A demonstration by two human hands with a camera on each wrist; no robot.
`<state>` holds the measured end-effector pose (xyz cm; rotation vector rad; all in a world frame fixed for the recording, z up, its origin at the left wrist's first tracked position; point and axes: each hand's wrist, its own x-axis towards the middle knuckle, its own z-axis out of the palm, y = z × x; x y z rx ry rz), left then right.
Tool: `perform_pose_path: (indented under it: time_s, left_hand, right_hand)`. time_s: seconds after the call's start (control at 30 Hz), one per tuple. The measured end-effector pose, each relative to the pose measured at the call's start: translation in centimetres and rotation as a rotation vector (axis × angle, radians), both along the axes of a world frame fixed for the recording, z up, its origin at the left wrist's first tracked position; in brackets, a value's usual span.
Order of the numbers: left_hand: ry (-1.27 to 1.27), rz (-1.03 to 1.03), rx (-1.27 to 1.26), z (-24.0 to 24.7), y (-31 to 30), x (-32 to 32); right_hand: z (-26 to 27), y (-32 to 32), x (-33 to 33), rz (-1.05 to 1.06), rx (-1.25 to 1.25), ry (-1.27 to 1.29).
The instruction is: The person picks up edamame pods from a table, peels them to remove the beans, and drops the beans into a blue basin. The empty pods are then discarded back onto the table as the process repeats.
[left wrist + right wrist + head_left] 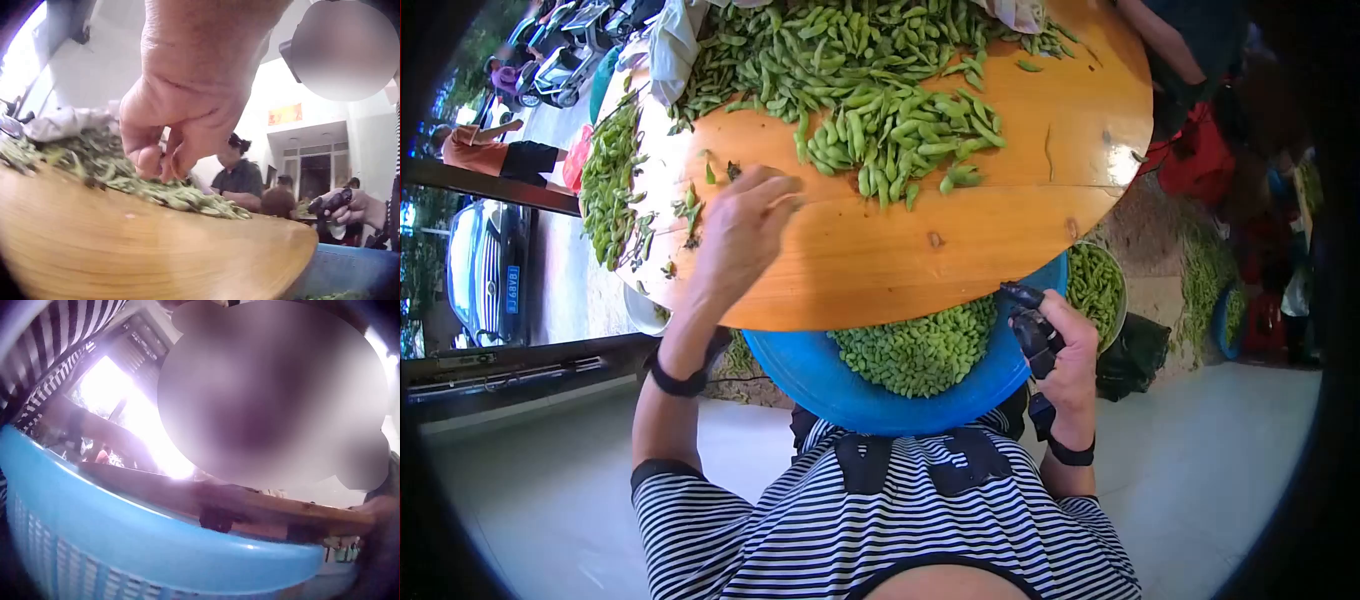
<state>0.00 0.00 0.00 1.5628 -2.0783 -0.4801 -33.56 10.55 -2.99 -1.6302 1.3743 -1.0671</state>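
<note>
My left hand (743, 235) hangs over the round wooden table (960, 235), its fingers bent loosely with no pod visible in them. In the left wrist view its fingertips (150, 164) overlap the heap of green soybean pods (900, 130). My right hand (1072, 360) is above the right rim of a blue basket (800, 385), with black coverings on the thumb and forefinger (1024, 294). Its fingers are loosely bent, and nothing shows between them. Shelled green beans (915, 355) fill the middle of the basket, partly under the table edge.
More pods (610, 190) lie along the table's left side, with small scraps (690, 212) near my left hand. A bowl of pods (1095, 290) stands right of the basket. Another person's arm (1165, 40) is at the far right. A car (488, 270) is outside.
</note>
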Motion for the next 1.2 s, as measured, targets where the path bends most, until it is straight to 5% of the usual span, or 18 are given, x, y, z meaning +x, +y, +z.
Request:
perform_pose_path:
  time_s: [0.37,0.43,0.83,0.93,1.2]
  left_hand:
    - [-0.064,-0.078,0.093,-1.6,-3.4,-4.2]
    - [-0.255,-0.091,-0.109,-2.1,-2.4,-3.5]
    - [0.111,0.131,-0.161,-3.1,2.3,-4.1]
    - [-0.059,-0.031,-0.102,-3.6,1.3,-2.2]
    - [-0.082,0.045,-0.086,-2.8,3.3,-3.4]
  right_hand:
    - [-0.3,0.4,0.0,0.062,0.036,0.036]
    - [0.0,0.5,0.1,0.071,0.031,0.032]
    - [3.1,-1.6,5.3,0.192,0.062,-0.042]
    - [2.9,-1.6,5.6,0.223,0.074,-0.029]
    - [1.5,-1.1,5.0,0.188,0.059,-0.037]
